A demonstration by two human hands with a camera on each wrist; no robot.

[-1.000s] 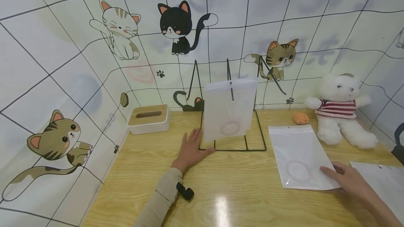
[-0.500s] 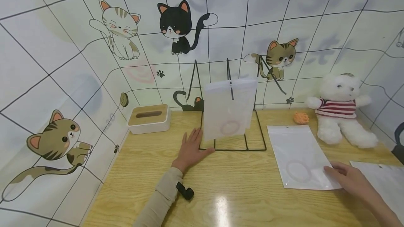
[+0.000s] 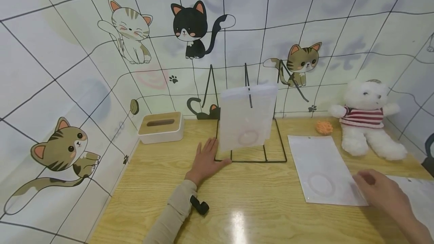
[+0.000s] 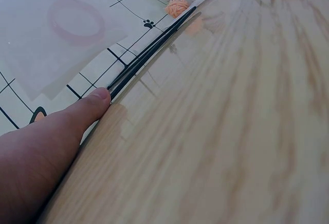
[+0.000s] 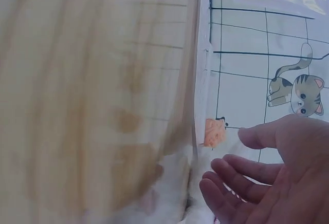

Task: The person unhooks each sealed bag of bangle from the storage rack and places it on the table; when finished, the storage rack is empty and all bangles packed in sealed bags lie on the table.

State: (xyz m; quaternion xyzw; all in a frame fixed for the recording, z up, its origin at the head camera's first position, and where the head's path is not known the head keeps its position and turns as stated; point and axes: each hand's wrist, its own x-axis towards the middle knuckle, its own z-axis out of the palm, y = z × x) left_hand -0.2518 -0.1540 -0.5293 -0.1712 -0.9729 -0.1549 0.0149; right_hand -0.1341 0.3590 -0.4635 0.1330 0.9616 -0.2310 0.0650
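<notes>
My left hand [image 3: 205,163] lies with spread fingers on the table at the near left corner of a black wire display rack [image 3: 251,161]. In the left wrist view its thumb [image 4: 100,95] touches the rack's base wire. White translucent zip bags [image 3: 242,117] hang from the rack's middle hook, a ring shape showing through the front one. Right of the rack, a flat white zip bag [image 3: 320,161] with a similar ring shape lies on the table. My right hand [image 3: 384,193] is just over its lower right edge, fingers loosely bent and gripping nothing, as the right wrist view shows.
Another white zip bag [image 3: 418,195] lies at the far right, partly behind my right hand. A tissue box [image 3: 161,127] stands at the back left. An orange yarn ball [image 3: 324,127] and a white teddy bear [image 3: 362,117] sit at the back right, before the cat-print wall.
My right hand has let go of the flat zip bag's edge and moved slightly right and up. The bag stays nearly where it was. My left hand keeps its place at the rack.
</notes>
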